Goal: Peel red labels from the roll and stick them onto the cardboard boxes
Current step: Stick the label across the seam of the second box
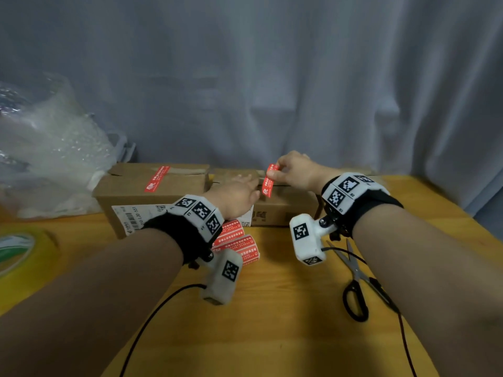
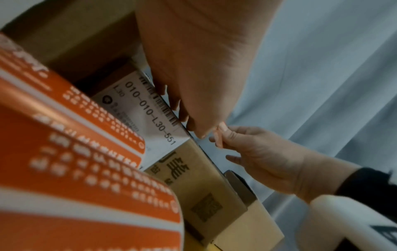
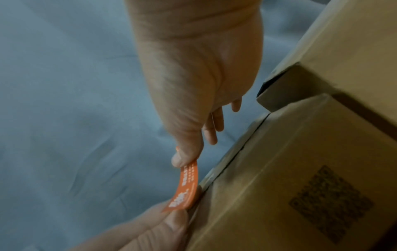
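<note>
Two cardboard boxes stand side by side at the back of the table. The left box (image 1: 152,197) carries a red label (image 1: 157,179) across its top seam. My right hand (image 1: 273,172) pinches the upper end of a loose red label (image 1: 269,182) between thumb and finger, above the right box (image 1: 285,208). In the right wrist view this label (image 3: 184,190) hangs down to the box's front top edge (image 3: 214,175). My left hand (image 1: 254,190) lies on that box with straight fingers touching the label's lower end. The label roll (image 1: 236,242) lies under my left wrist.
Black-handled scissors (image 1: 356,281) lie open on the wooden table (image 1: 272,322) under my right forearm. A tape roll (image 1: 16,248) sits at the left edge, with a bag of bubble wrap (image 1: 49,148) behind it. A grey curtain (image 1: 272,77) hangs behind the boxes.
</note>
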Tool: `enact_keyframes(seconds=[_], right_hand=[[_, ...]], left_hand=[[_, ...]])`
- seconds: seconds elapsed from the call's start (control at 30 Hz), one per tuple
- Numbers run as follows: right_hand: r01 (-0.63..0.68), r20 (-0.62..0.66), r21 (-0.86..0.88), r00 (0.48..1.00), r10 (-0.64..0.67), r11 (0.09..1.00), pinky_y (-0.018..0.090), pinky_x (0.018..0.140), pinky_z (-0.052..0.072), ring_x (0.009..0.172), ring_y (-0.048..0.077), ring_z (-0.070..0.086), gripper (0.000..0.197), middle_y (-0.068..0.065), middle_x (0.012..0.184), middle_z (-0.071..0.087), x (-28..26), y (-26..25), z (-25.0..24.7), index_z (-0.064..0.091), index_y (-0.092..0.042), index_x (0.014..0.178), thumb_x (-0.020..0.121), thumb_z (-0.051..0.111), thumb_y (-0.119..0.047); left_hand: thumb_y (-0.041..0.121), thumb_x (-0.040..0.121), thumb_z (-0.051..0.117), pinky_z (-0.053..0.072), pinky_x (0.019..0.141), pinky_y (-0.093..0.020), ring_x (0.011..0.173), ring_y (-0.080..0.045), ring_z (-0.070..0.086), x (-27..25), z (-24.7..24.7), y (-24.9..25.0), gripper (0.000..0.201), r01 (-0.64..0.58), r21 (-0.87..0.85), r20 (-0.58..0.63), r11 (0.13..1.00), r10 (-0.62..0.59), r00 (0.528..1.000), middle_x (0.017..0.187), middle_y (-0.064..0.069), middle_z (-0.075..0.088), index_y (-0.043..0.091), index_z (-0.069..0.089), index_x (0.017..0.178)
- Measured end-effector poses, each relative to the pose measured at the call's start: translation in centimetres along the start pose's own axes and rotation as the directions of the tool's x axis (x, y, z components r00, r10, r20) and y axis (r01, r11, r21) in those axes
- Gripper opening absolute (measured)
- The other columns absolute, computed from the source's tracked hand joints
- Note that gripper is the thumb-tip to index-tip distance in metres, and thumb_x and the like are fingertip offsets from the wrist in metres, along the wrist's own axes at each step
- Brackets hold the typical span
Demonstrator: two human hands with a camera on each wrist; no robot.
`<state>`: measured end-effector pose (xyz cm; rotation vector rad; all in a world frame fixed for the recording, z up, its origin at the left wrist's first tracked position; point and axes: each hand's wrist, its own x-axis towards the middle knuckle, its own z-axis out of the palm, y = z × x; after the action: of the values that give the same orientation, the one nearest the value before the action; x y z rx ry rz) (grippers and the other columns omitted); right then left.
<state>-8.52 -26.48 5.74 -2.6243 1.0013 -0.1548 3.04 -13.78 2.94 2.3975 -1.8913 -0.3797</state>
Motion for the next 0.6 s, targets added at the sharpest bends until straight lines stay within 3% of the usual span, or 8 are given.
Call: enact_keyframes(seconds=[0.1, 0.2, 0.33, 0.4, 0.5, 0.6], right_hand=[[0.002, 0.028, -0.088, 1.000, 0.000, 0.996, 0.048, 0.103, 0.031, 0.121, 0.031, 0.040, 0.043, 0.011, 0.124, 0.047, 0.3, -0.3, 0.2, 0.060, -0.018, 0.104, 0.087, 0.048, -0.056], [0.022, 0.037, -0.150, 0.999, -0.017, 0.988, 0.047, 0.101, 0.030, 0.122, 0.031, 0.038, 0.041, 0.011, 0.126, 0.045, 0.9, -0.6, 0.3, 0.059, -0.018, 0.104, 0.088, 0.048, -0.054], [0.057, 0.062, -0.221, 0.997, -0.044, 0.974, 0.047, 0.104, 0.027, 0.125, 0.031, 0.035, 0.043, 0.011, 0.129, 0.043, 1.4, -1.1, 0.1, 0.058, -0.016, 0.111, 0.090, 0.047, -0.052], [0.073, 0.072, -0.232, 0.996, -0.058, 0.970, 0.047, 0.105, 0.026, 0.127, 0.031, 0.034, 0.047, 0.011, 0.132, 0.042, 1.6, -1.3, 0.0, 0.056, -0.017, 0.119, 0.090, 0.047, -0.052], [0.092, 0.092, -0.241, 0.993, -0.071, 0.966, 0.048, 0.106, 0.026, 0.128, 0.031, 0.034, 0.048, 0.011, 0.135, 0.041, 1.7, -1.5, 0.0, 0.055, -0.017, 0.122, 0.090, 0.047, -0.052], [0.092, 0.101, -0.243, 0.992, -0.069, 0.966, 0.048, 0.107, 0.025, 0.129, 0.031, 0.033, 0.048, 0.011, 0.135, 0.041, 1.8, -1.5, 0.0, 0.056, -0.016, 0.122, 0.090, 0.048, -0.051]], left_hand=[[0.039, 0.101, 0.019, 0.007, 0.120, -0.042, 0.148, -0.023, 0.005, -0.2, 0.3, 0.0, 0.055, 0.001, 0.044, 0.006, 0.999, -0.001, 1.000, 0.160, -0.003, 0.006, 0.019, 0.010, 0.151], [0.039, 0.101, 0.018, 0.004, 0.119, -0.039, 0.148, -0.021, 0.004, -0.3, 0.5, -0.2, 0.054, -0.009, 0.030, -0.009, 1.000, 0.009, 1.000, 0.160, -0.002, 0.005, 0.020, 0.008, 0.151], [0.037, 0.101, 0.019, 0.004, 0.120, -0.038, 0.147, -0.019, 0.007, -0.1, 1.0, -0.3, 0.050, 0.005, -0.077, -0.064, 0.997, -0.010, 0.998, 0.160, 0.001, 0.011, 0.024, 0.017, 0.150], [0.034, 0.101, 0.024, 0.010, 0.120, -0.039, 0.146, -0.019, 0.016, 0.1, 1.0, -0.3, 0.047, 0.010, -0.170, -0.115, 0.985, -0.030, 0.993, 0.157, 0.001, 0.022, 0.025, 0.029, 0.147], [0.033, 0.098, 0.034, 0.030, 0.111, -0.043, 0.133, -0.021, 0.039, 0.5, 1.0, -0.3, 0.041, 0.019, -0.222, -0.184, 0.975, -0.061, 0.981, 0.142, -0.001, 0.047, 0.023, 0.049, 0.135], [0.041, 0.094, 0.041, 0.037, 0.104, -0.046, 0.123, -0.023, 0.047, 0.8, 1.1, -0.3, 0.041, 0.052, -0.203, -0.206, 0.978, -0.095, 0.974, 0.132, 0.000, 0.054, 0.024, 0.053, 0.129]])
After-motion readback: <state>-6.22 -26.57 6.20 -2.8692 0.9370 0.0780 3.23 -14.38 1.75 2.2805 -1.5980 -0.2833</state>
